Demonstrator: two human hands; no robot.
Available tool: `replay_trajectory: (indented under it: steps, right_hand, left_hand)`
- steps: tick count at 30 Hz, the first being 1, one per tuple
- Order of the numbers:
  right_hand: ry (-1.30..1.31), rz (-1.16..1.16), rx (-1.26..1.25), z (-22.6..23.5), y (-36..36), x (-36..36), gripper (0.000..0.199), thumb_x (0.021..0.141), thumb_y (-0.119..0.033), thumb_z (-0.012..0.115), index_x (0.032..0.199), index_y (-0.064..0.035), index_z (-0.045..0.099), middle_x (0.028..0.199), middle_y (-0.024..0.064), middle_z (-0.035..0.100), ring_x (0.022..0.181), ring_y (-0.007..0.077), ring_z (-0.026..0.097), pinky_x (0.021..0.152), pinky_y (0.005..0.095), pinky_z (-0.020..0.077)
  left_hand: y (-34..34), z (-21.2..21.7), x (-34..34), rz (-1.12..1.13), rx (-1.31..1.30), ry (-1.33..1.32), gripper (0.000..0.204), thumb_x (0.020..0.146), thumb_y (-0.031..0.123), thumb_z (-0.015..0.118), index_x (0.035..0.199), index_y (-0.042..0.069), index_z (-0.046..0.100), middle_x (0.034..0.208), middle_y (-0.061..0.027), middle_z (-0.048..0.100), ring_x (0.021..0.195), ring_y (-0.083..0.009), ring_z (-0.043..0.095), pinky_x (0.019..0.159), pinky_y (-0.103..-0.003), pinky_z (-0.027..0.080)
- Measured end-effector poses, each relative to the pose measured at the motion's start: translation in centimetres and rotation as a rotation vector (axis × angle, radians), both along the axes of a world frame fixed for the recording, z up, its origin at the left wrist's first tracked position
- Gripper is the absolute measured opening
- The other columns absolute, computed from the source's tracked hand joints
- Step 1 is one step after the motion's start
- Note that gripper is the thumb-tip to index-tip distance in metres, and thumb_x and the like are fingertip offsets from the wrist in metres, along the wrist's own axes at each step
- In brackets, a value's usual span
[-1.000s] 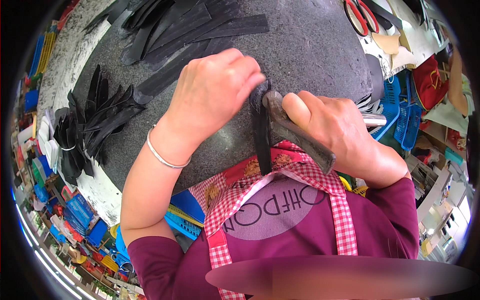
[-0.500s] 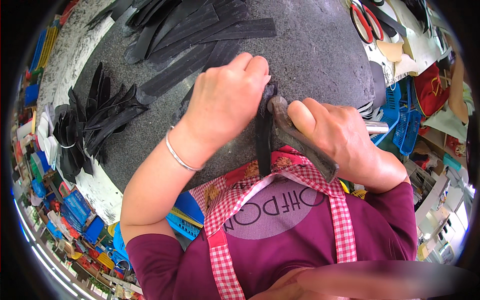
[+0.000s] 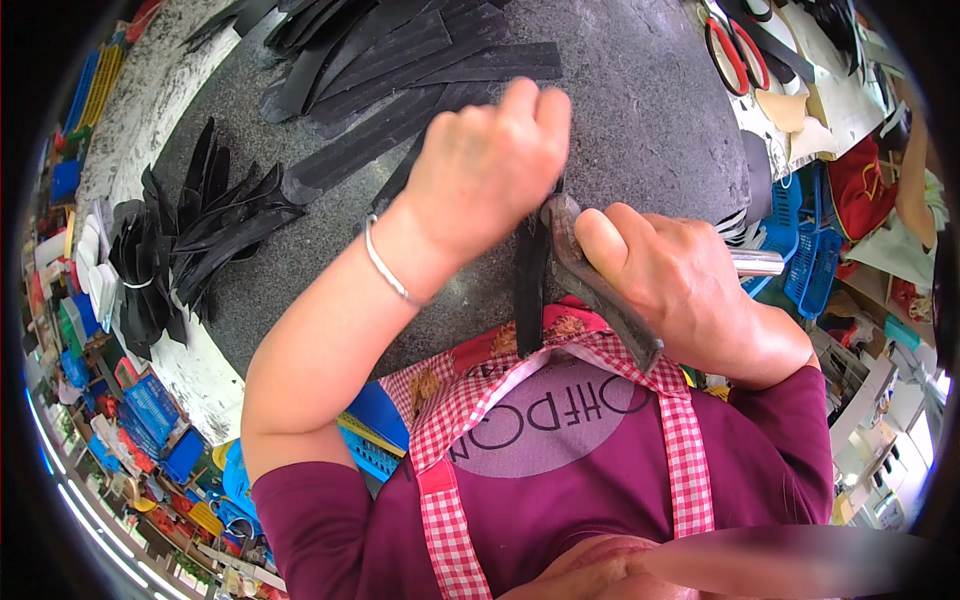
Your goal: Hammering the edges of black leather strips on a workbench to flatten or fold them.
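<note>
A narrow black strip (image 3: 530, 290), leather-like, lies lengthwise on the grey stone slab (image 3: 640, 110), its near end reaching my apron. Over its far part is my left hand (image 3: 495, 155), fingers curled closed on the strip's far end; the fingertips are hidden. My right hand (image 3: 670, 275) is closed round the metal handle of a hammer (image 3: 610, 300). The hammer's dark, curved head slants beside the strip, its rounded face close to the strip's right edge, below my left hand.
Many loose black strips (image 3: 400, 60) are spread at the far left of the slab. A tied bundle of black strips (image 3: 190, 230) lies at its left edge. Scissors with red and black handles (image 3: 735, 55) lie far right, near blue baskets (image 3: 800, 240).
My left hand has moved up and to the right, away from me. The hammer has shifted slightly and stays beside the strip.
</note>
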State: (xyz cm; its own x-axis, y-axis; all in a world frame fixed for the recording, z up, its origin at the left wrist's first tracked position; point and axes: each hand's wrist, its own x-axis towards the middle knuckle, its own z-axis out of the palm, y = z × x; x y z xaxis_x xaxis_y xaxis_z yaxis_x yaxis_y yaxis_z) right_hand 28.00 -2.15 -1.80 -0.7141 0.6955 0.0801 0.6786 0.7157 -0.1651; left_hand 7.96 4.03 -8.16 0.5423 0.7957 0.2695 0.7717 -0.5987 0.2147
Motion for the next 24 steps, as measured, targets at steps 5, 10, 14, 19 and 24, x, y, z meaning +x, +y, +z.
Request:
replay_trajectory:
  steps: [5,10,14,19,24]
  right_hand:
    - [0.018,-0.005,-0.027,-0.3,-0.1,0.5,0.023,0.102,-0.028,0.069,0.1,-0.0086,0.056,0.073,0.0047,0.054,0.053,0.0202,0.065,0.043,0.0368,0.048]
    - [0.024,-0.012,-0.024,-0.1,0.0,0.3,0.022,0.1,-0.027,0.068,0.098,-0.0089,0.055,0.073,0.0051,0.054,0.052,0.0203,0.065,0.043,0.0367,0.0491]
    - [-0.077,-0.012,-0.105,0.9,-0.3,0.5,0.022,0.091,-0.017,0.07,0.1,-0.007,0.052,0.08,0.0067,0.051,0.065,0.0232,0.067,0.054,0.0397,0.0526]
    - [-0.054,-0.017,-0.077,0.4,-0.6,0.3,0.022,0.09,-0.017,0.07,0.099,-0.0074,0.052,0.079,0.0061,0.05,0.063,0.0227,0.066,0.053,0.0392,0.0525]
    - [-0.03,-0.024,-0.052,0.1,-0.5,0.5,0.023,0.088,-0.018,0.07,0.098,-0.0078,0.052,0.078,0.0057,0.05,0.062,0.0215,0.065,0.052,0.038,0.0521]
  left_hand:
    - [2.1,0.0,-2.0,-0.218,-0.104,-0.364,0.01,0.09,0.016,0.083,0.097,0.01,0.079,0.091,-0.0055,0.073,0.08,-0.0281,0.075,0.067,-0.041,0.06]
    - [0.9,0.7,-1.6,-0.312,0.021,-0.125,0.008,0.089,0.013,0.08,0.093,0.009,0.074,0.089,-0.0035,0.068,0.08,-0.0246,0.071,0.065,-0.037,0.06]
    - [-0.3,0.6,-0.3,-0.223,0.074,-0.004,0.008,0.093,0.009,0.07,0.094,0.007,0.062,0.09,-0.0054,0.06,0.08,-0.0207,0.072,0.057,-0.034,0.06]
    - [1.6,-0.2,0.6,0.086,0.08,0.073,0.013,0.096,0.013,0.071,0.089,0.007,0.062,0.089,-0.0088,0.065,0.08,-0.0237,0.08,0.056,-0.038,0.062]
    - [1.8,1.1,-2.0,-0.169,-0.256,-0.356,0.016,0.091,0.015,0.085,0.105,0.01,0.078,0.096,-0.0065,0.072,0.078,-0.0266,0.073,0.069,-0.039,0.059]
